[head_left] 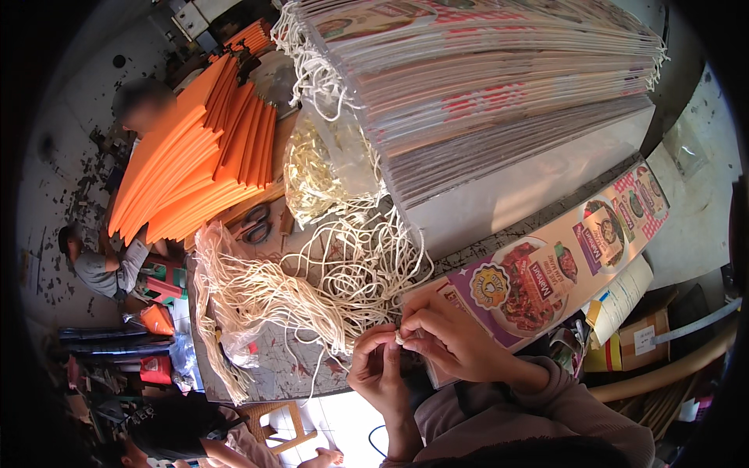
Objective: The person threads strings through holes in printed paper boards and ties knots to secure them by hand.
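My left hand (378,365) and my right hand (456,335) meet at the near edge of the table, thumbs and forefingers pinched together. Between their fingertips shows a small piece of white cord (399,338); most of it is hidden by the fingers. Under and beside my right hand lies a flat printed paper bag (558,269) with food pictures. Just left of my hands, a long bundle of loose white cords (285,308) spreads over the table, with a tangled heap of cords (367,246) behind it.
Beyond the bag rises a tall stack of printed bags (499,86) with corded ends. A clear plastic bag of gold-coloured bits (324,168), black-handled scissors (255,225) and orange folded sheets (183,168) lie leftward. A cardboard box (646,343) stands at right. Other people sit at left.
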Available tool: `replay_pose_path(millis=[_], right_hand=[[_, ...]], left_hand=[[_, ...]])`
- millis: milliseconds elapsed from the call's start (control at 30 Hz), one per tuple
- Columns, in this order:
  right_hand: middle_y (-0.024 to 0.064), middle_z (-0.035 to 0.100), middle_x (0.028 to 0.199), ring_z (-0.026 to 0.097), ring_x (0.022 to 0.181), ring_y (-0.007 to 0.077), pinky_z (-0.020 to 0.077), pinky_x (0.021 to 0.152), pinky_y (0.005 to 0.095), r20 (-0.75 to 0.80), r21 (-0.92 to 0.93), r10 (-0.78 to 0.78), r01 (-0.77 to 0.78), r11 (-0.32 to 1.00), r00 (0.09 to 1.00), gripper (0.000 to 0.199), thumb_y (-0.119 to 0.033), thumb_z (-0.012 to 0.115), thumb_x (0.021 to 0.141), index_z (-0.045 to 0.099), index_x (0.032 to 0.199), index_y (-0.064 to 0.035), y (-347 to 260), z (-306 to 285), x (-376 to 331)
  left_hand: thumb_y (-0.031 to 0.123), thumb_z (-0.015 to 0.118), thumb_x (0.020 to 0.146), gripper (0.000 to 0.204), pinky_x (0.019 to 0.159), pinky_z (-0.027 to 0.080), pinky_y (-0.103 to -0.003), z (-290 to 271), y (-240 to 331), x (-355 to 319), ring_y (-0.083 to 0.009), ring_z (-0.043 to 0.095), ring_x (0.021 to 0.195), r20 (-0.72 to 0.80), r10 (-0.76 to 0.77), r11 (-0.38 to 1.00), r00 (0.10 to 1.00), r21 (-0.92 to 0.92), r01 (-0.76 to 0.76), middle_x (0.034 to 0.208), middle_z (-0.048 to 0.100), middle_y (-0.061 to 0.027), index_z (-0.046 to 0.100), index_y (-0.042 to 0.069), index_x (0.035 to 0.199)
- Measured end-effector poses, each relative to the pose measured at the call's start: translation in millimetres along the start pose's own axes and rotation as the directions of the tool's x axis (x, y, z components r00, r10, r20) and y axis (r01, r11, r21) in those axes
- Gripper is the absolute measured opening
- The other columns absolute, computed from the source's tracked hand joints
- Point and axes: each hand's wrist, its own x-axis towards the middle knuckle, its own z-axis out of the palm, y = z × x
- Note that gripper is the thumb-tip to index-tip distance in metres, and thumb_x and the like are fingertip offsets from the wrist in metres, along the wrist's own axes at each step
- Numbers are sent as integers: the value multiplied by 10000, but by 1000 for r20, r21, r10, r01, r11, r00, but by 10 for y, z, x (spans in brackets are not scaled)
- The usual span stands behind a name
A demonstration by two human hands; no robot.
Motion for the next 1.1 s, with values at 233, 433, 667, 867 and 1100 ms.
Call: replay_pose_path(millis=[233, 433, 667, 867, 1100], right_hand=[[80, 498, 942, 511, 843, 194, 417, 689, 283, -51, 27, 72, -71, 997, 996, 110, -54, 608, 795, 569, 893, -21, 1, -21, 3], [67, 510, 922, 515, 818, 179, 418, 664, 272, -23, 29, 81, -80, 996, 996, 109, -58, 622, 786, 595, 885, -21, -9, -22, 3], [89, 461, 974, 530, 782, 166, 464, 596, 247, 64, 28, 42, -44, 999, 997, 173, -33, 592, 805, 553, 973, -13, 6, -23, 1], [99, 460, 980, 530, 798, 191, 455, 602, 270, 54, 15, 66, -67, 998, 996, 188, -34, 593, 800, 537, 979, -23, -4, -30, -1], [70, 503, 894, 527, 702, 171, 413, 567, 253, -78, -140, -85, 74, 987, 993, 141, -32, 608, 792, 545, 918, -32, 55, 46, -6]], left_hand=[[-102, 613, 738, 204, 830, 477, -249, 3, 104, 33, -175, 571, 966, 80, -81, 987, 994, -134, 91, 1035, 580, -161, 607, -37, 931], [-72, 639, 737, 192, 816, 472, -243, -64, 39, 16, -169, 575, 939, 56, -65, 997, 996, -49, 68, 1025, 584, -158, 606, -36, 923], [-50, 649, 742, 167, 753, 458, -237, -87, -42, -7, -144, 570, 843, 6, 131, 980, 991, 149, -131, 954, 582, -128, 584, -34, 895], [-41, 617, 777, 215, 758, 455, -232, -23, 14, -10, -124, 568, 819, -7, -35, 997, 999, 69, 36, 941, 581, -109, 530, -38, 974], [16, 626, 780, 201, 730, 437, -231, 4, 25, -1, -119, 557, 780, -39, -47, 999, 998, 12, 47, 873, 590, -90, 520, -18, 949]])
